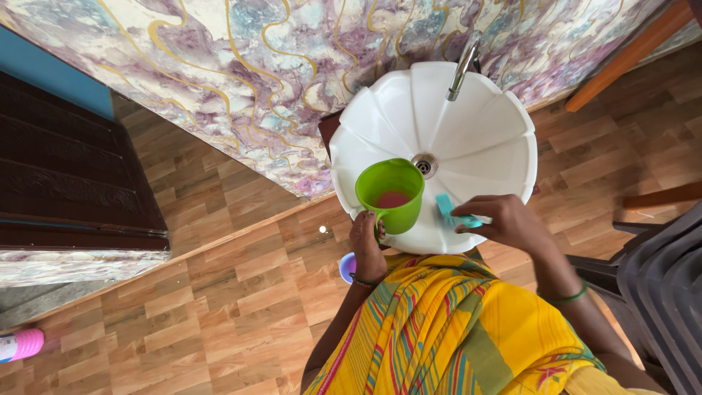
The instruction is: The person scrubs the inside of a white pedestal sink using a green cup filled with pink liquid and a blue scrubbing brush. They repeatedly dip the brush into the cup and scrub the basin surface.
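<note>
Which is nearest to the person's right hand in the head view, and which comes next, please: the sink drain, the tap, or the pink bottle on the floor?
From the right hand, which holds a teal scrubber:
1. Sink drain, in the middle of the white basin, up and left of the hand.
2. Tap, at the basin's far rim by the wall.
3. Pink bottle, on the floor at far left.

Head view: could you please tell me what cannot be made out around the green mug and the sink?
- Teal object in the right hand: the fingers cover part of it, so its kind is unclear.
- Green mug handle: wrapped by the left hand.
- Small purple item on the floor: mostly behind the left wrist.
- Pink container: cut off by the left edge.
- Tap above the sink: whether water runs cannot be told.
</note>
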